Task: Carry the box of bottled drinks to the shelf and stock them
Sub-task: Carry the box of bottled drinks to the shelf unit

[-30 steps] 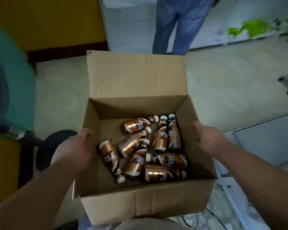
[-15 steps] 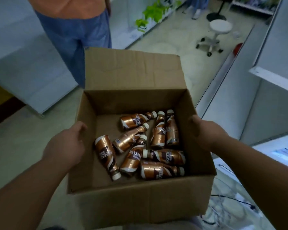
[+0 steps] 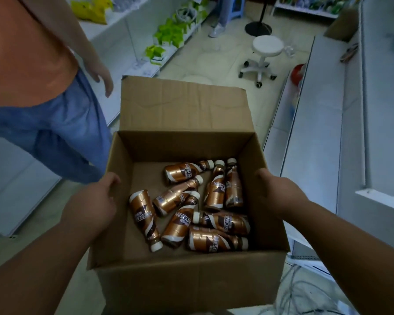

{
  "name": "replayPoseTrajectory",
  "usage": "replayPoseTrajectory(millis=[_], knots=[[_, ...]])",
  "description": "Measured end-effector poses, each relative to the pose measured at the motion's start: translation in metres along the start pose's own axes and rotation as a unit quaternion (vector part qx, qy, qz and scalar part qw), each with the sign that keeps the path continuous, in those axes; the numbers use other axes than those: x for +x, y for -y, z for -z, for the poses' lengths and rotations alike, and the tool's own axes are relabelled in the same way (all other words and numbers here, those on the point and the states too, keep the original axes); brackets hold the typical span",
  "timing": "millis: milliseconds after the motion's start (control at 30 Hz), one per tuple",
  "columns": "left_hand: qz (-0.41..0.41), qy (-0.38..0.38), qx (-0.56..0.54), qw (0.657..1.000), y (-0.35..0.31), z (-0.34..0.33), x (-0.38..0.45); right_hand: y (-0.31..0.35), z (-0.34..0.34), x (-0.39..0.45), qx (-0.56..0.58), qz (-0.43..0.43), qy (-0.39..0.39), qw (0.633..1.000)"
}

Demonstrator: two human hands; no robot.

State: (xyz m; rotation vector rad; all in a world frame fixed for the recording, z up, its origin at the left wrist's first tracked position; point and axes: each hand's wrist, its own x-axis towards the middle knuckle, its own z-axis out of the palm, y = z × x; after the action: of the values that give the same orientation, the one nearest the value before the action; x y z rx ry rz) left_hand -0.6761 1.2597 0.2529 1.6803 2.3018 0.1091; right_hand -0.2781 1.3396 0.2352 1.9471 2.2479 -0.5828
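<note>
Head view looks straight down into an open cardboard box carried out in front of the person's body, and the grip tells the story: the left hand clamps the left wall from outside with the thumb hooked over the rim, the right hand does the same on the right wall, both closed on cardboard so the load hangs level between them. Inside, the bottles lie loose on their sides, heaped toward the right half of the floor, nothing upright, so a level carry looks like the sensible way to stop them rolling. The far flap stands up and away, leaving the top open for reaching in. A bystander in an orange top and blue trousers stands just beside the box's left front corner, so the route likely has to bend right. There, white shelves run along the aisle, bare on top, a probable destination. A white stool sits further down the floor. Stocking has not begun; this reads as the carrying leg.
</note>
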Motion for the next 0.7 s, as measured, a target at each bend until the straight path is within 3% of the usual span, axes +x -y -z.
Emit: replayPoseTrajectory(millis=[367, 700], knots=[[-0.103, 0.040, 0.007, 0.994, -0.076, 0.013, 0.283, -0.018, 0.049, 0.189, 0.033, -0.128, -0.015, 0.991], [-0.178, 0.036, 0.043, 0.982, -0.213, 0.035, 0.516, -0.082, 0.142, 0.362, 0.037, -0.204, -0.041, 0.977]])
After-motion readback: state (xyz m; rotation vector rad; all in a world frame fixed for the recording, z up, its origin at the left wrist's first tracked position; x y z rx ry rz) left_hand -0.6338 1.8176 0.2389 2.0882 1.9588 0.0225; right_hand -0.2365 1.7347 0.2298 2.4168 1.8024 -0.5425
